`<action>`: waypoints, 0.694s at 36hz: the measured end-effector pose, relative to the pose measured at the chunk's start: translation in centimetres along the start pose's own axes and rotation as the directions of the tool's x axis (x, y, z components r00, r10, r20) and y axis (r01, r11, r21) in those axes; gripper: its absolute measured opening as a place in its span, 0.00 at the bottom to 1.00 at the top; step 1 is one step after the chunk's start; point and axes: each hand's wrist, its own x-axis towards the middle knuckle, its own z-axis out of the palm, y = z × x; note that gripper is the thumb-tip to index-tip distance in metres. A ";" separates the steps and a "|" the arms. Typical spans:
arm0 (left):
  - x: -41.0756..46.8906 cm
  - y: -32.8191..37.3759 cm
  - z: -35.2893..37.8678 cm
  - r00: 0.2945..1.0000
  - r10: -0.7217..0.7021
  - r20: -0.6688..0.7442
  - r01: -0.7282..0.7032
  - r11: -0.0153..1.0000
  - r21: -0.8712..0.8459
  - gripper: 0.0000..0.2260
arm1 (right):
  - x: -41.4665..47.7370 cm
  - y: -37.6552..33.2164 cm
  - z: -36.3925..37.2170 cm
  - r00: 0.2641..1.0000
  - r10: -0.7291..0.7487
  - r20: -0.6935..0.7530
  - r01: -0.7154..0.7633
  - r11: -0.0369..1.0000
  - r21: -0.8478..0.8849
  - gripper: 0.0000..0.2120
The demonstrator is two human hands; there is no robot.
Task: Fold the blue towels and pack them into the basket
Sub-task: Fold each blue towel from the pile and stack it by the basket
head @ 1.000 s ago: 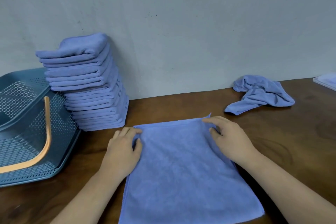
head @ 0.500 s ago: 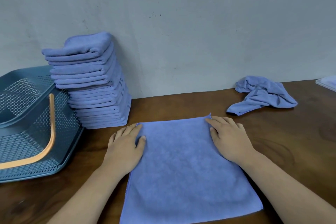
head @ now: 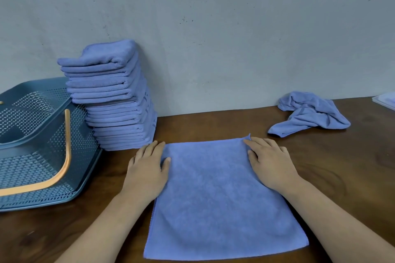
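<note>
Towel [head: 220, 198]: lay flat right of basket [head: 32, 156], ran lengthwise front to back. Left hand [head: 147, 166], right hand [head: 269, 164]: pressed far corners, fingers straight, pinched nothing; left nearer basket.

light: soft, even, dim-cool | shadows: faint | focus: slightly soft | edges: wide-angle bowed
</note>
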 end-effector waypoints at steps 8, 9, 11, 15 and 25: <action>-4.1 6.8 -1.2 0.913 0.403 0.060 -0.396 0.913 -0.100 0.25 | 0.0 0.0 0.0 1.000 -0.002 -0.012 0.002 1.000 -0.008 0.22; -4.8 7.3 -0.7 0.891 0.431 0.141 -0.422 0.902 -0.090 0.27 | 0.0 0.0 0.0 1.000 -0.004 -0.016 0.004 1.000 -0.012 0.21; -5.5 7.1 0.6 0.869 0.419 0.263 -0.430 0.903 -0.020 0.31 | 0.0 0.1 0.0 1.000 -0.005 -0.029 0.005 1.000 -0.021 0.21; -4.7 4.9 0.7 0.882 0.317 0.350 -0.352 0.935 0.040 0.34 | -0.1 0.3 0.1 0.999 0.011 -0.051 -0.013 0.999 -0.033 0.20; -3.0 3.9 0.2 0.944 0.167 0.284 -0.198 0.976 0.085 0.40 | 0.1 0.2 -0.1 0.999 0.035 0.005 -0.035 0.998 -0.051 0.21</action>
